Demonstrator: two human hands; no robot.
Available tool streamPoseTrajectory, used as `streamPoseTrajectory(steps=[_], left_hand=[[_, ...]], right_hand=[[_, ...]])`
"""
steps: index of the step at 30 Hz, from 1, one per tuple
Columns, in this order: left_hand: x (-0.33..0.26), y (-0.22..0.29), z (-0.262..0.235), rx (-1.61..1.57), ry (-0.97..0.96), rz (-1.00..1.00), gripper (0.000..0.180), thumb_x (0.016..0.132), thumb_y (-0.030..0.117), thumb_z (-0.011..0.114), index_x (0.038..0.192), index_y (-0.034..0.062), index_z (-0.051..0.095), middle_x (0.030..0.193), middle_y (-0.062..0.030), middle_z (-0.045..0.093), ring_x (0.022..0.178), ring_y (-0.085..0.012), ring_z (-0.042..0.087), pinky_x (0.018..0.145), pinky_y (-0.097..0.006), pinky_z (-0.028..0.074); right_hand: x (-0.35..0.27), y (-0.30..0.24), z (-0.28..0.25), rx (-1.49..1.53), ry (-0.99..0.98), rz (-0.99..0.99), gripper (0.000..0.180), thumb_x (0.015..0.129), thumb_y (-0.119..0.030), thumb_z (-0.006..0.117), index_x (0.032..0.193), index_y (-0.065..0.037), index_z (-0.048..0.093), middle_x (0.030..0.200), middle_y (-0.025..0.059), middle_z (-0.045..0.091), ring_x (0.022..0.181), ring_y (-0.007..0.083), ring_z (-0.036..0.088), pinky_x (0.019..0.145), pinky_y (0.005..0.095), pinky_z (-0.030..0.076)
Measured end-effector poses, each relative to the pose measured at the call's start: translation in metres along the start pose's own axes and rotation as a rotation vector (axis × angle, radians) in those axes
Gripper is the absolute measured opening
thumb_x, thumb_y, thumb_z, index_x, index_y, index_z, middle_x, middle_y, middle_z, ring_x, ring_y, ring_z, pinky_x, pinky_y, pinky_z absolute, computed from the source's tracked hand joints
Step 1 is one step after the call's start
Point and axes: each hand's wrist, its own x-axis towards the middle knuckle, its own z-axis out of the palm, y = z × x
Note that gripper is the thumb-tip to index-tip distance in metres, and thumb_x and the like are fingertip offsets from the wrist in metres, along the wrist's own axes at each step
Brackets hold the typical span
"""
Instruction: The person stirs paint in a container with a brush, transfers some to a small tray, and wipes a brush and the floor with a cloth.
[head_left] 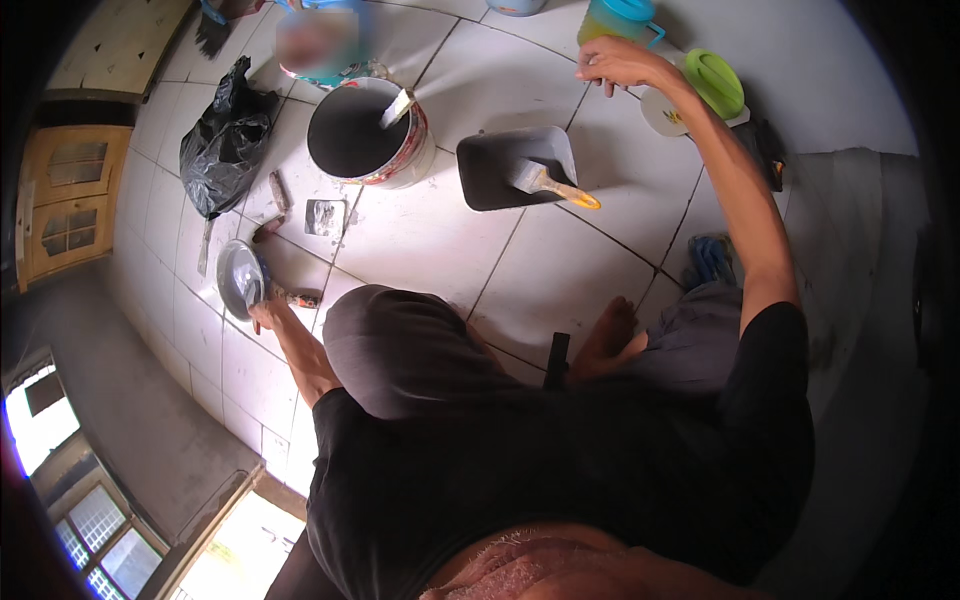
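Low on the left, my left hand is closed at the rim of a round grey metal bowl, which tilts up on its side. My right arm stretches far forward; its hand hangs over the floor with loosely bent fingers apart and nothing visible in them. Just beyond that hand stands a pitcher with a blue lid and yellow contents. Below the hand, a black tray holds a paintbrush with a yellow handle. Left of the tray stands a bucket of dark grey paint with a pale-handled tool in it.
A black plastic bag lies at the left, near a small stained square and a scraper-like tool. A lime-green lidded container stands by the right wall beside a pale plate. Blue cloth-like stuff lies near my knee.
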Motion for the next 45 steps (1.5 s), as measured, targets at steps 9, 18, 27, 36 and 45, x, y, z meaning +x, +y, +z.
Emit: streamPoseTrajectory(steps=[9,18,27,36,45], left_hand=[[-0.028,-0.023,0.02,0.062,0.222,0.152,0.05,0.066,0.022,0.084,0.102,-0.0042,0.061,0.097,-0.0114,0.069,0.074,-0.0252,0.069,0.062,-0.036,0.059],[-0.11,0.043,-0.03,-1.78,0.018,-0.598,0.036,0.084,0.014,0.063,0.108,-0.0093,0.049,0.098,-0.02,0.065,0.077,-0.0337,0.068,0.061,-0.042,0.06],[-0.293,-0.008,0.003,0.032,-0.18,0.743,0.038,0.09,0.019,0.056,0.122,0.0009,0.048,0.118,-0.0147,0.056,0.11,-0.0299,0.056,0.088,-0.04,0.05],[-0.448,0.014,-0.008,0.104,-0.288,0.758,0.027,0.096,0.017,0.037,0.114,0.0034,0.053,0.116,-0.0114,0.055,0.115,-0.0308,0.049,0.097,-0.042,0.039],[-0.442,0.013,-0.01,0.073,-0.366,0.688,0.028,0.098,0.021,0.035,0.114,0.0072,0.055,0.117,-0.0103,0.056,0.114,-0.0328,0.049,0.094,-0.045,0.039]], right_hand=[[0.009,0.008,0.034,-0.185,-0.045,-0.077,0.034,0.085,-0.033,0.067,0.09,0.0,0.061,0.074,0.0139,0.064,0.062,0.0259,0.067,0.055,0.038,0.05],[0.016,0.052,0.113,-0.392,0.2,-0.495,0.037,0.094,-0.032,0.056,0.102,0.004,0.06,0.096,0.0274,0.062,0.096,0.0444,0.059,0.084,0.0476,0.047],[0.043,0.082,0.145,-0.527,0.493,-1.085,0.03,0.094,-0.023,0.053,0.071,-0.005,0.058,0.069,0.016,0.06,0.067,0.0331,0.061,0.059,0.0422,0.048],[0.04,0.086,0.151,-0.348,0.295,-0.894,0.008,0.072,-0.009,0.059,0.071,-0.004,0.065,0.058,0.0111,0.059,0.054,0.021,0.061,0.053,0.0329,0.048],[0.012,0.067,0.168,-0.085,0.313,-0.983,0.007,0.068,-0.004,0.06,0.073,0.001,0.062,0.059,0.0158,0.06,0.055,0.0315,0.059,0.055,0.0387,0.047]])
